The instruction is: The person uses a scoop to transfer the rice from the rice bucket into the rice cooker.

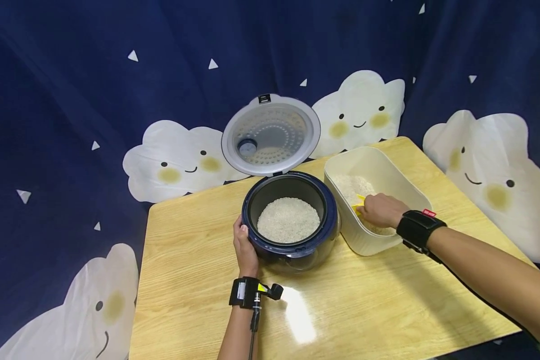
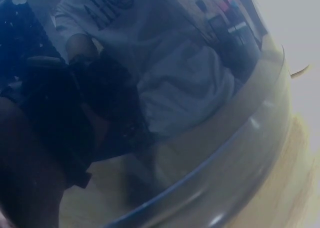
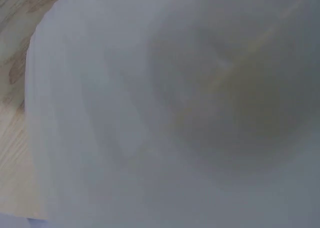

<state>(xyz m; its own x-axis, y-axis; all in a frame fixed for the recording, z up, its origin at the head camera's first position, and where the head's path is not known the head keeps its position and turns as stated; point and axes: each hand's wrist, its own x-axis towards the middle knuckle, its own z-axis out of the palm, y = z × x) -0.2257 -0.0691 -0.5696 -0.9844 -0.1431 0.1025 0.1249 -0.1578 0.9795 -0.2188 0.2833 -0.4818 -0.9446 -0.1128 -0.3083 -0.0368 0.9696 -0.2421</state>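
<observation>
A dark blue rice cooker stands on the table, its inner pot holding white rice. Its round lid is raised at the back. My left hand lies against the cooker's left side, thumb near the rim and fingers extended along the wall. To the right is a cream rice bin with more rice inside. My right hand reaches into the bin and grips a yellow scoop, which is mostly hidden by the hand. The glossy cooker wall fills the left wrist view.
The light wooden table carries both containers, the bin standing right beside the cooker. A dark blue curtain with white clouds hangs behind the table. The bin's pale wall takes up most of the right wrist view.
</observation>
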